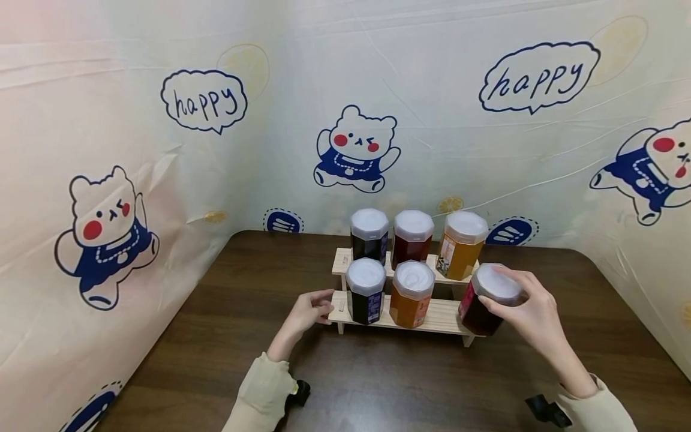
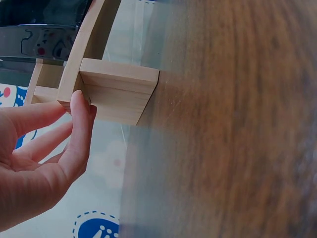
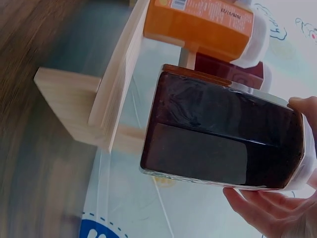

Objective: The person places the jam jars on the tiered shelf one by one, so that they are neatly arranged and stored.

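Observation:
My right hand grips a dark red jar around its pale lid. The jar is over the right end of the lower step of a two-tier wooden rack; in the right wrist view a gap shows between the jar's base and the wood. With thumb and fingertips, my left hand pinches the left end of that lower step, seen close up in the left wrist view as a wooden board end. On the lower step stand a nearly black jar and an orange jar.
Along the upper step stand a dark jar, a red jar and a golden jar, all with whitish lids. The rack is on a brown wooden table. Behind hangs a printed cloth with cartoon bears.

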Tool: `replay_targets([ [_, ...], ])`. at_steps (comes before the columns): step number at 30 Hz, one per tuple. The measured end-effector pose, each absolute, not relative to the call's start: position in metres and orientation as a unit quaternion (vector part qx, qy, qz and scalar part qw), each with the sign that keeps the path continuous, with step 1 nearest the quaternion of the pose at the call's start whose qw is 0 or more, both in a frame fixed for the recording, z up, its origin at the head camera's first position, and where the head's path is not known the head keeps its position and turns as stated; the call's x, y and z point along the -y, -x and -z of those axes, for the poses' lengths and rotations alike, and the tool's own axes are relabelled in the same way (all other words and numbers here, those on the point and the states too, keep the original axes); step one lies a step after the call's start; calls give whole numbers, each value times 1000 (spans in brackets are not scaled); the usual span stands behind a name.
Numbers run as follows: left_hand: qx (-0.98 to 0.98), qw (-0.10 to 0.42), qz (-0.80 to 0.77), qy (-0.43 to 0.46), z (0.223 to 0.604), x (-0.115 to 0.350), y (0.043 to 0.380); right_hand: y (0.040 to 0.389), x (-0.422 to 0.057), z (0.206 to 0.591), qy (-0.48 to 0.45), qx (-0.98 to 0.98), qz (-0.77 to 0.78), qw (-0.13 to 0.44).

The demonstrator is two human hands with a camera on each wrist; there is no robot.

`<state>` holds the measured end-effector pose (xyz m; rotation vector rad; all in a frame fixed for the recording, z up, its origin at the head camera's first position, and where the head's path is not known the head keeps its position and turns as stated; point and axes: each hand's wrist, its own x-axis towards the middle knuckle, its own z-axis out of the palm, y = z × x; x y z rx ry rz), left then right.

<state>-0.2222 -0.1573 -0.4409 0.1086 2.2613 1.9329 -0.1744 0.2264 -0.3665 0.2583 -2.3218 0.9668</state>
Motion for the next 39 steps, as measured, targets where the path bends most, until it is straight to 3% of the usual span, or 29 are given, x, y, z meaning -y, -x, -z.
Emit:
replay_targets([
  [11,-762,70,-642,-33,448,157,224,179,-211,367,-131,872,-383,274],
  [20,-763,78,-641,-36,434,156,217,185,-204,371,-153,866,-390,274],
  [32,-764,71,-640,-36,447,157,224,190,-197,377,-161,863,-390,279],
  [39,-762,81,-641,-41,432,156,217,193,-196,379,-161,862,-389,281],
])
